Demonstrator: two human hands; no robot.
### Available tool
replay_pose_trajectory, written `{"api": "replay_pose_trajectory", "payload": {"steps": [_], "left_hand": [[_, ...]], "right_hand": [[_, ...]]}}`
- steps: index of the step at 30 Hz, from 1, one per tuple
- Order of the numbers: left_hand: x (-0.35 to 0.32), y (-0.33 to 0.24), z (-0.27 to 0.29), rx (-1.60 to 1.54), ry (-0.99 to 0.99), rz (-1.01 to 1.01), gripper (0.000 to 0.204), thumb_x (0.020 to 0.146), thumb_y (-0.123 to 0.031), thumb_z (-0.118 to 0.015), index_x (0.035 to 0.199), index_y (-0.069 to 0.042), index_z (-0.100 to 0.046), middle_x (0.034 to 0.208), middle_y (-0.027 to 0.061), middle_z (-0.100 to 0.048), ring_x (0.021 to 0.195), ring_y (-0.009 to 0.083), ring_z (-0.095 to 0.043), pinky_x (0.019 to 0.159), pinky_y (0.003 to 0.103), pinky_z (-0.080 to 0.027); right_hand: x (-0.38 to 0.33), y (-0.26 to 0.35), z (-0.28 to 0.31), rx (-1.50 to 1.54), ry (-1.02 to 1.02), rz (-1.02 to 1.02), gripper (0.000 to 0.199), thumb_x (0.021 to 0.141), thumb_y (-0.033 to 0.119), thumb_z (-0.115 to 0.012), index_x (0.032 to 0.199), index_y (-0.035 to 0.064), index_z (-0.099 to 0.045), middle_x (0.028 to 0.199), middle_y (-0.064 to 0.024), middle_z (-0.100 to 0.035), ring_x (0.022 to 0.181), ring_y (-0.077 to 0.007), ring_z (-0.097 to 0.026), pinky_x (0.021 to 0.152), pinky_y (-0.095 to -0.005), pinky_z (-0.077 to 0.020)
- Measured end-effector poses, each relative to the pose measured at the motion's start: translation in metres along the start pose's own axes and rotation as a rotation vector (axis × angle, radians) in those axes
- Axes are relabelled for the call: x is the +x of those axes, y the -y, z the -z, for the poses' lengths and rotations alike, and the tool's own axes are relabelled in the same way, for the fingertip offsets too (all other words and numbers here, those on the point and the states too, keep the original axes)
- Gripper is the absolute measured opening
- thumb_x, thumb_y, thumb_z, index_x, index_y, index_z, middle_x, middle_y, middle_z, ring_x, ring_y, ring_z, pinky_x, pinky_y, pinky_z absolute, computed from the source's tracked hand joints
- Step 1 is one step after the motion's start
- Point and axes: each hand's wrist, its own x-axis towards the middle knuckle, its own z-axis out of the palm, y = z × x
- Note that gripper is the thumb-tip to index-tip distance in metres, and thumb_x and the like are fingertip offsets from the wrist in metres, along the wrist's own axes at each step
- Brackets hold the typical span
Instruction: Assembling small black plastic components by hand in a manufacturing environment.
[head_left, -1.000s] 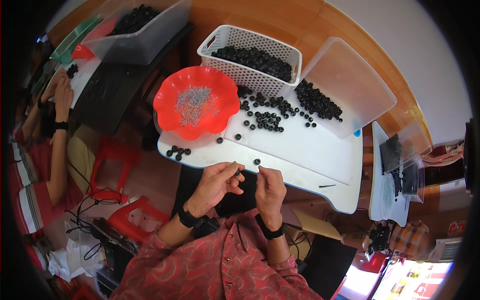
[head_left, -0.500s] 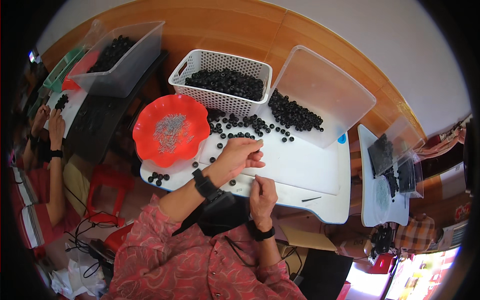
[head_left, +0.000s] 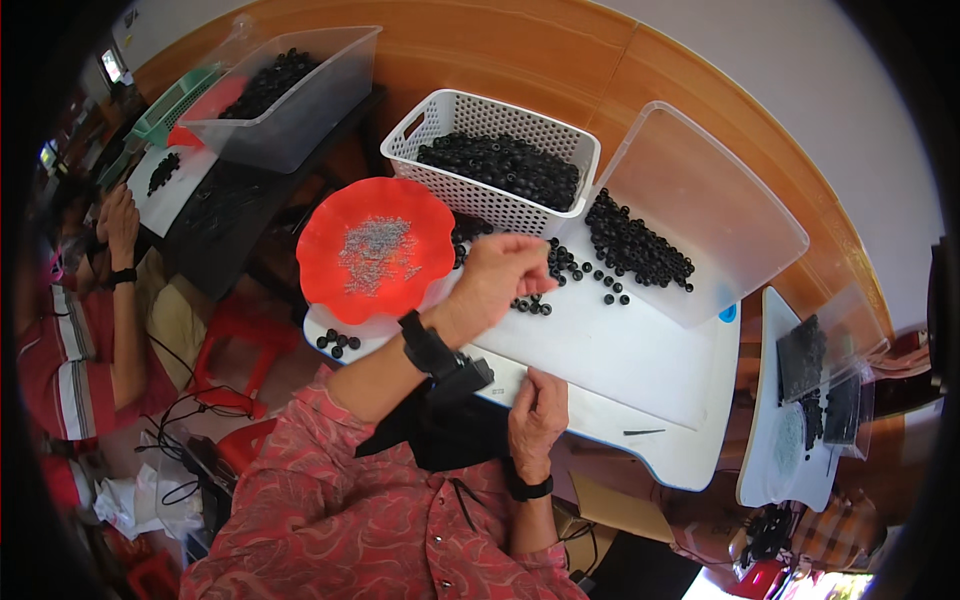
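My left hand reaches over the loose small black ring-shaped pieces on the white table. Its fingers are bent toward the thumb; anything between them is too small to make out. At the table's front edge rests my right hand, its fingers curled against the thumb and their contents hidden. Left of my left hand stands a red wavy-edged bowl with many tiny silvery pieces in it. A white perforated basket full of black pieces stands beyond my hands.
A clear plastic bin lies tipped on its side at the right, black pieces spilling from it. A thin dark tool lies near the front edge. Another person's hands are at a table on the left, near another filled bin.
My left hand has moved away from the front edge, up over the loose black pieces. My right hand stays by the table edge. The whole view has shifted slightly.
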Motion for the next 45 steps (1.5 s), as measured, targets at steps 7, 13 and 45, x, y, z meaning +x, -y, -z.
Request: {"api": "replay_pose_trajectory", "payload": {"steps": [7,13,45], "left_hand": [[0.051,-0.074,0.014,0.094,0.044,-0.178,0.022,0.093,-0.012,-0.066,0.103,0.007,-0.061,0.089,0.0106,-0.062,0.084,0.0197,-0.066,0.084,0.038,-0.059],[0.044,-0.076,0.0,0.193,-0.149,-0.3,0.034,0.095,-0.013,-0.063,0.113,0.016,-0.055,0.1,0.0162,-0.062,0.094,0.0239,-0.066,0.09,0.038,-0.057],[-0.023,0.035,0.039,1.633,-0.045,-0.29,0.055,0.07,-0.01,-0.081,0.119,-0.001,-0.059,0.12,0.0157,-0.048,0.109,0.0367,-0.045,0.09,0.043,-0.047]], "right_hand": [[0.002,0.005,0.001,0.001,0.023,-0.002,0.016,0.083,-0.006,-0.064,0.096,0.0017,-0.065,0.091,-0.0152,-0.065,0.081,-0.0312,-0.064,0.07,-0.0384,-0.0521],[0.002,0.001,0.003,0.012,0.017,-0.009,0.016,0.083,-0.006,-0.063,0.096,0.0016,-0.066,0.09,-0.0152,-0.065,0.08,-0.031,-0.064,0.069,-0.0379,-0.052],[0.129,-0.002,-0.013,-0.229,0.699,-0.13,0.069,0.075,0.013,-0.076,0.135,-0.0005,-0.046,0.122,-0.0217,-0.048,0.095,-0.0393,-0.064,0.081,-0.0448,-0.0541]]}}
